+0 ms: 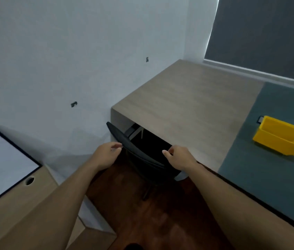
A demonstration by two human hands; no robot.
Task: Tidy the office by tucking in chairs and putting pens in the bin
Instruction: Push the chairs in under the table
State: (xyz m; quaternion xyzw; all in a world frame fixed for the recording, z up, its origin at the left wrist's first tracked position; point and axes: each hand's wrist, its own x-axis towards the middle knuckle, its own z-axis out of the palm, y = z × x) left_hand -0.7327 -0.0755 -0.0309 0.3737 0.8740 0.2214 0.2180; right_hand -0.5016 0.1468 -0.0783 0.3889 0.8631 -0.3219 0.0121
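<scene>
A black office chair (139, 152) stands at the wooden desk (187, 109), its seat under the desktop and its backrest just outside the desk's edge. My left hand (107, 154) is at the left part of the backrest's top edge, fingers loosely apart, touching or just off it. My right hand (177, 157) is at the right part of the backrest, thumb forward, fingers partly curled. Neither hand clearly grips the chair. A yellow bin (278, 136) sits on the desk's grey-green mat (276, 177) at the right. No pens are visible.
A white wall runs behind the desk, and a dark window blind (261, 33) is at the back right. A second wooden desk (34, 204) with a black-framed white board (0, 159) is at the left. Dark wooden floor (142, 222) lies between the desks.
</scene>
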